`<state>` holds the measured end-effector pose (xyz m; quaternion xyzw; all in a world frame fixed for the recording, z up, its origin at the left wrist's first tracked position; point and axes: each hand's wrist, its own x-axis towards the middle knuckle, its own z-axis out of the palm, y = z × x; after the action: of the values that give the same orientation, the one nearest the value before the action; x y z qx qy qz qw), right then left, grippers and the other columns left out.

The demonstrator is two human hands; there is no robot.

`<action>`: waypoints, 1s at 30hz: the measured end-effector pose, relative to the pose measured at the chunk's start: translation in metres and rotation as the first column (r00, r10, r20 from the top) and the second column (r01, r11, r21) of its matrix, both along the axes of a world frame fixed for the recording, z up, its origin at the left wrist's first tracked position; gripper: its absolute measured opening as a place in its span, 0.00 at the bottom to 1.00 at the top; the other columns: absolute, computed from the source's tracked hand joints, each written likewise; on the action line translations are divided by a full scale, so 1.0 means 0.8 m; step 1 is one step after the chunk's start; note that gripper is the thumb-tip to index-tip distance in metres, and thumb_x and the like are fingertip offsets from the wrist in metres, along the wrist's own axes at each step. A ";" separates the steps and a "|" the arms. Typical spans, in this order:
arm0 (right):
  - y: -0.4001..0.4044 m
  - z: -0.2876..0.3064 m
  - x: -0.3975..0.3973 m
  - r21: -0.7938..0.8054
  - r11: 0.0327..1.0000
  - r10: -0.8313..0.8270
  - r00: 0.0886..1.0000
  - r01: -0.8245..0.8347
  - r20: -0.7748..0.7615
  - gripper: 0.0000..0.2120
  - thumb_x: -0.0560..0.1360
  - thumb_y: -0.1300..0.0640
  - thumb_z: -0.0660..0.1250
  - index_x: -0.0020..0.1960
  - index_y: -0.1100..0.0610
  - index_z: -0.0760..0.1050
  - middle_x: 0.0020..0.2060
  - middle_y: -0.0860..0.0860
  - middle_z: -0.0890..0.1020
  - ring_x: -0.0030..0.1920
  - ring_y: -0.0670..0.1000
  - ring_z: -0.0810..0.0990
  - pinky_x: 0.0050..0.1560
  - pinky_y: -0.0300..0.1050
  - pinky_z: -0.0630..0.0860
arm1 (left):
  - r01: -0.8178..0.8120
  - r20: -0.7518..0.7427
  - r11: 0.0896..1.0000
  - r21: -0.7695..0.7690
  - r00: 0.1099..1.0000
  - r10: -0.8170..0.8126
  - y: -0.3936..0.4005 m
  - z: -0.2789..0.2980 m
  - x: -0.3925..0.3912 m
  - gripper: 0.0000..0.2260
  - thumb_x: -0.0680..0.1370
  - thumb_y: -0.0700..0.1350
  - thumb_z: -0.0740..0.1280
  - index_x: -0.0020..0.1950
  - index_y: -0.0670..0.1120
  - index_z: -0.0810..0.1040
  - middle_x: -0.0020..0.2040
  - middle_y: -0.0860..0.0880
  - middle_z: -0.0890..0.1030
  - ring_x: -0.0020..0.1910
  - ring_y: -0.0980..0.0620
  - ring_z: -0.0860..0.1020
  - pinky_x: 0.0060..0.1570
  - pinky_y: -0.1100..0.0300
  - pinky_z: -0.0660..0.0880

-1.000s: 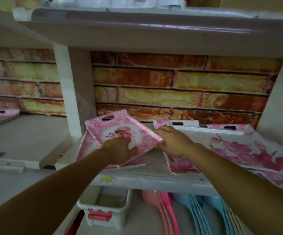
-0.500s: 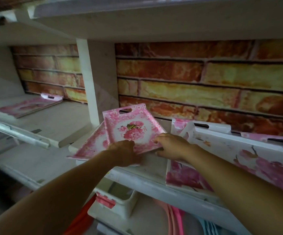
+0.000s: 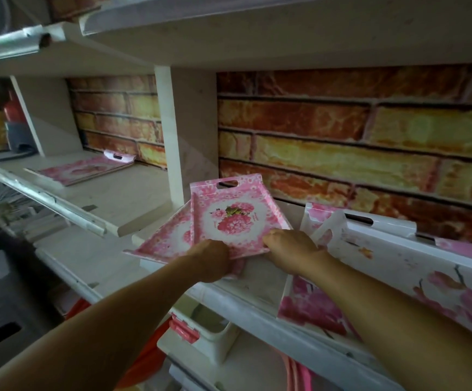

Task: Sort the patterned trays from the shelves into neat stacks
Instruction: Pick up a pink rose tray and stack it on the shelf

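Head view. Compared w/ a moment ago, the small pink rose-print plastic tray (image 3: 229, 215) is turned more square: its handle cut-out now points to the back of the shelf, while before it lay diagonal. Both hands stay on its near edge. The left hand (image 3: 210, 259) holds the near-left corner, fingers curled under the rim; the right hand (image 3: 291, 251) grips the near-right corner, fingers also curled. The tray is tilted up at the back, partly over a second pink rose-print tray (image 3: 162, 239) that lies askew at the front-left corner of the white shelf board (image 3: 260, 280).

My judgement: the top tray is being lined up w/ the one below, so this stack is approx. half made; the lower tray is not yet straight.

Containers etc.:
- Right part of the same shelf: a pile of larger white trays with pink blossom print (image 3: 384, 266), untidy, edges not matching.
- Left shelf compartment, near the back edge: another flat pink tray (image 3: 82, 170), alone.
- Below the front edge: a white plastic box with red clips (image 3: 215, 331); its contents I cannot tell.
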<state>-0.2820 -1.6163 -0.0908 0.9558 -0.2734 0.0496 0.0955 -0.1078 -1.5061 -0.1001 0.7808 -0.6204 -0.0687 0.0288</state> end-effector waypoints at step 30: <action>0.084 0.052 -0.017 -0.229 0.971 0.118 0.966 -0.064 0.230 0.09 0.78 0.57 0.59 0.53 0.53 0.76 0.47 0.51 0.82 0.45 0.57 0.80 0.38 0.47 0.69 | 0.024 0.350 0.956 -0.291 0.933 0.083 0.113 0.072 -0.024 0.10 0.82 0.47 0.57 0.60 0.51 0.73 0.42 0.52 0.74 0.39 0.50 0.75 0.35 0.57 0.72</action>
<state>-0.2953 -1.5492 -0.0495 0.9377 -0.2316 0.2001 0.1643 -0.1267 -1.4157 -0.0421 0.7766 -0.6066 0.1671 0.0305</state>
